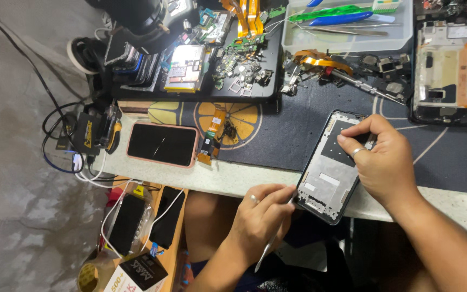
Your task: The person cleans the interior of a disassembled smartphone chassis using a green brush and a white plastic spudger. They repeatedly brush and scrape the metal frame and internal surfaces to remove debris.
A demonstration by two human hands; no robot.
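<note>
Two hands [260, 216] [379, 157] over cluttered dark repair mat [449, 157], grey concrete floor [12, 178] beside.

Worn on the head, looking steeply down over the near edge of the workbench [233, 181], close above the left hand [260, 216] and right hand [379, 159]; floor along the left side, bench's far clutter reaching the top edge.

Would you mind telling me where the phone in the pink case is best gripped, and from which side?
Probably across its two long edges, coming from above. The phone in the pink case lies flat and screen-up on the table edge, so only its rim offers purchase. Its near long edge seems free; an orange flex part sits close to its right end, so avoid that end.
</note>
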